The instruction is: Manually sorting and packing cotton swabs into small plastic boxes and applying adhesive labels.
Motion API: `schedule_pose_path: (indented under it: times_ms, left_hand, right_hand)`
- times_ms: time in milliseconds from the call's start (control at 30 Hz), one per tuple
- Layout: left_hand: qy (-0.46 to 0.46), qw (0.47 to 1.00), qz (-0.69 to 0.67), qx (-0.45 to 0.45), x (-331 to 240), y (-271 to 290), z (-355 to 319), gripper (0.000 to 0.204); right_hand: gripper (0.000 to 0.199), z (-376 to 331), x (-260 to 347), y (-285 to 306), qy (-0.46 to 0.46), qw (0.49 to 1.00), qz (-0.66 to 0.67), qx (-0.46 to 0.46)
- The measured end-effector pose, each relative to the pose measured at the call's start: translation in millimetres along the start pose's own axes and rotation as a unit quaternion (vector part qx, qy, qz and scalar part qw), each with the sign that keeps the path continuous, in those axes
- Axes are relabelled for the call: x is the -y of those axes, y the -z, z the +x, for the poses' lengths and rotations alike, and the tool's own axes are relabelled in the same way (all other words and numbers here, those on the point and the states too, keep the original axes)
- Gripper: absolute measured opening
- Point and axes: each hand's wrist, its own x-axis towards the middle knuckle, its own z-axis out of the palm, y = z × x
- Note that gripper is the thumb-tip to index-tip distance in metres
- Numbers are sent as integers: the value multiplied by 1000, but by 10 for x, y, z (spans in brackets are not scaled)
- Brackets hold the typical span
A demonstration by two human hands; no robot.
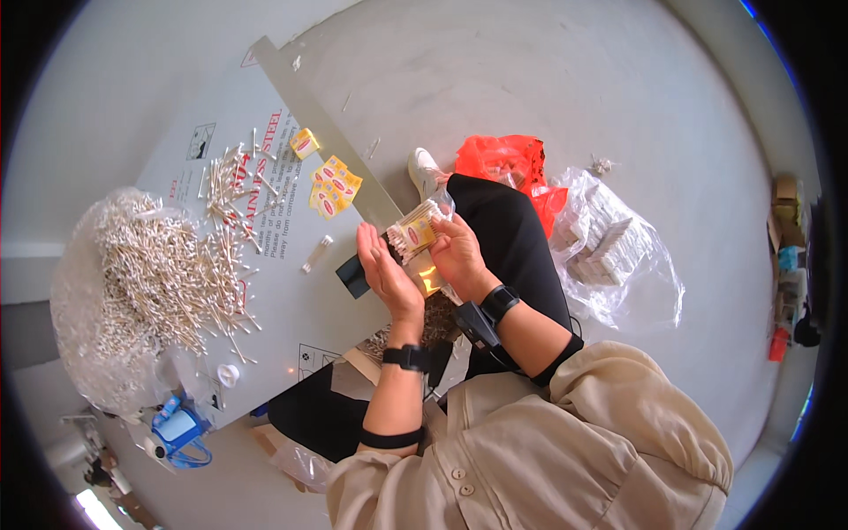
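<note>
My right hand (459,254) is closed on a pack of cotton swabs (412,228) with a yellow label and clear film around part of it. The swabs' white tips point up and left. My left hand (387,278) is flat, fingers stretched out, its palm facing the pack's left side; whether it touches cannot be made out. Left of it, a few cotton swabs lie together in a small bundle (316,254) on the metal-sheet table (291,309). Farther off are spread yellow label cards (334,187) and a yellow stack (305,143).
A big heap of loose cotton swabs (159,265) spills from a clear bag at the left. Near it are a white round lid (228,375) and a blue container (179,428). On the floor at right lie a red bag (499,157) and a clear bag of white packs (618,252).
</note>
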Motion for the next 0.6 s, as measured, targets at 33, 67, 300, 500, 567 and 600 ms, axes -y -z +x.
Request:
schedule_pose_path:
  times_ms: [33,67,300,500,567,600]
  left_hand:
    - [24,999,-20,8,-27,13,-70,70]
    - [40,997,-48,33,-50,16,-113,74]
    - [55,998,-32,6,-97,-195,-184,76]
    - [67,996,-53,16,-45,-208,-146,76]
    - [79,995,-62,5,-46,-211,-156,77]
    - [80,995,-60,6,-51,-208,-155,77]
  right_hand:
    - [39,-36,1,-20,-7,1000,12,-12]
    - [44,-27,-19,-34,5,1000,20,0]
    - [60,85,-85,-100,8,998,65,11]
    - [52,74,-95,-118,-11,999,47,0]
    - [41,50,-92,-134,-21,999,43,1]
    - [32,33,-92,-157,-33,999,35,3]
